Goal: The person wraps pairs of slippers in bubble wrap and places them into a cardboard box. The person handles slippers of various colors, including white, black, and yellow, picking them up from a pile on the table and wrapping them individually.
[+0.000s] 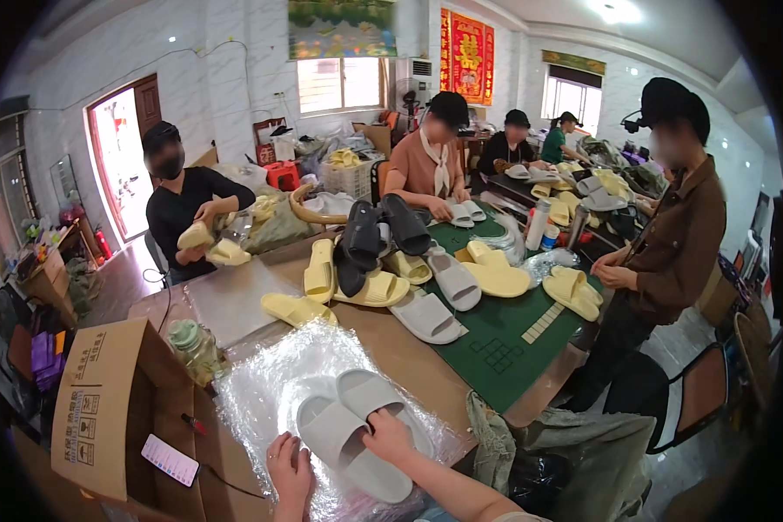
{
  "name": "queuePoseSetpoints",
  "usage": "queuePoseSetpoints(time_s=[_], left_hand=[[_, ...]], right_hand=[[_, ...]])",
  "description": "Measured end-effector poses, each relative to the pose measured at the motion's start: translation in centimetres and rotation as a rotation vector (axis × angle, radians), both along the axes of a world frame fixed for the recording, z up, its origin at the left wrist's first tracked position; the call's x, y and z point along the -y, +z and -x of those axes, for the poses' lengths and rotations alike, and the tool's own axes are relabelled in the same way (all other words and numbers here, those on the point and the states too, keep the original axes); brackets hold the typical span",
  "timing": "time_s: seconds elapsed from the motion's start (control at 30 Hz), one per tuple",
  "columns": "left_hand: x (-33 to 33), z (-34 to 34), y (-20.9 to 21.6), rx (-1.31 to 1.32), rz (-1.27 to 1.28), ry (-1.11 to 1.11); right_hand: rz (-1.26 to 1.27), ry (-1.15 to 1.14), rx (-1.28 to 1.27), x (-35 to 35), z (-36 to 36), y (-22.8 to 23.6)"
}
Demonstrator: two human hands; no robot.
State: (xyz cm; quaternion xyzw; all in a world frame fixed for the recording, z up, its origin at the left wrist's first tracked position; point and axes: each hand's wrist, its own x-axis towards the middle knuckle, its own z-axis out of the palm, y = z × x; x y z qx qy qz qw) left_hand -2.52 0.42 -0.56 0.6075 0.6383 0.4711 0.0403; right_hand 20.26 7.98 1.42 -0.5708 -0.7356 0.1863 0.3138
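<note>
A pair of grey slippers (329,431) lies side by side on a stack of clear plastic wrap (257,396) in front of me. My right hand (390,439) reaches across from the lower right and is closed on the right slipper near its strap; some fingertips are hidden in the slipper. Close to the left slipper's outer edge, my left hand (289,470) rests over the plastic with its fingers loosely extended and nothing in them.
An open cardboard box (104,391) holding a phone (170,459) stands at left, with a green-lidded bottle (193,348) beside it. Yellow slippers (496,271), grey and black ones (362,235) are piled ahead on a green mat (487,348). Several people work around the tables.
</note>
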Motion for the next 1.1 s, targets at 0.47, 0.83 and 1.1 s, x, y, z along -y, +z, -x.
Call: queuePoseSetpoints(time_s=[0.47, 0.83, 1.1], left_hand=[[0.1, 0.0, 0.2, -0.006, 0.024, 0.008], [0.1, 0.1, -0.2, 0.001, 0.042, 0.006], [0.2, -0.3, 0.8, 0.008, 0.044, 0.01]], right_hand=[[-0.029, 0.012, -0.032, -0.4, 0.0, -1.1], [-0.013, 0.002, -0.031, -0.3, 0.0, -1.2], [-0.029, 0.028, -0.005, -0.4, -0.2, -1.4]])
